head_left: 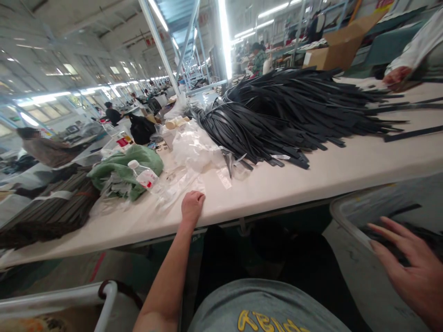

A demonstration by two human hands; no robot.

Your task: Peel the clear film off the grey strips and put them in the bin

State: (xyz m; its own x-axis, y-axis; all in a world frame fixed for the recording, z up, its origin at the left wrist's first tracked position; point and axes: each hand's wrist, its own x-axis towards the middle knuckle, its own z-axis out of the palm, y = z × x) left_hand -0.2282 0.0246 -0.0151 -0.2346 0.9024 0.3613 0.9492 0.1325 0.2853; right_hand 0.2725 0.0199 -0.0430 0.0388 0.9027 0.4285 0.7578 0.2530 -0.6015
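My left hand (193,205) rests on the front part of the pale table (270,191), its fingers curled; whether anything is inside them is hidden. Just beyond it lie crumpled clear plastic bags (195,147). My right hand (408,263) is at the right, fingers spread and holding nothing, over the rim of a grey plastic bin (341,214) with dark pieces inside. A large heap of black strips (277,115) covers the back middle and right of the table. Several single strips (413,133) stretch out at the right.
On the left are a green cloth (116,163), a clear bottle (143,175) and bundled dark strips (55,207). Another person's hand (398,75) is at the table's far right, near a cardboard box (341,48). A white-framed cart (62,295) stands at lower left.
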